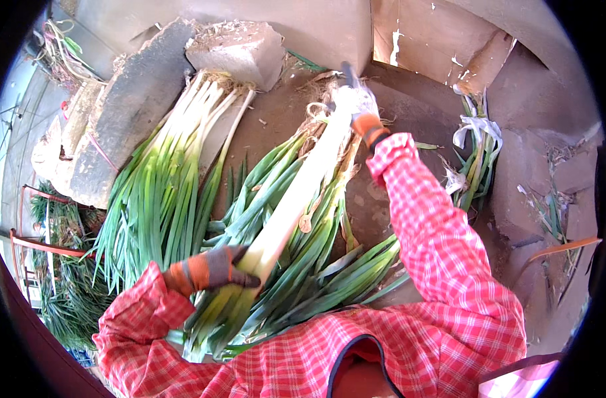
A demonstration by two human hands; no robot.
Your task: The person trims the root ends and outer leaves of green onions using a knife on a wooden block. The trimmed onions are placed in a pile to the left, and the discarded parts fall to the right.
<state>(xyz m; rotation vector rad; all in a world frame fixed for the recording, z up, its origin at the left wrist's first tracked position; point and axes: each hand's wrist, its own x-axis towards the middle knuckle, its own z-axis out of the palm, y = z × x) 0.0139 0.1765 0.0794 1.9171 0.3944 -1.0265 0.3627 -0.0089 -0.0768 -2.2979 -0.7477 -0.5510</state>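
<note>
My left hand (pixel 213 271), in a grey glove with an orange cuff, grips a thick long green onion (pixel 295 194) where its white shaft turns green. The onion slants up and right, its leaves toward my body. At the root end is my gloved right hand (pixel 359 102), washed out by glare. A dark, blurred narrow shape (pixel 349 74) sticks out beyond this hand; whether it is a tool or a glove finger is unclear. Below the held stalk lies a heap of untrimmed green onions (pixel 278 169) with dry outer leaves. Cleaner, white-shafted green onions (pixel 168 164) lie side by side to the left.
A pale stone block (pixel 236 52) stands behind the cleaner onions, beside a large grey slab (pixel 129 109). Stripped leaves (pixel 477 134) lie at right. More onion greens (pixel 69 278) sit by a red metal frame (pixel 54 246) at far left. Cardboard (pixel 432 40) stands at the back.
</note>
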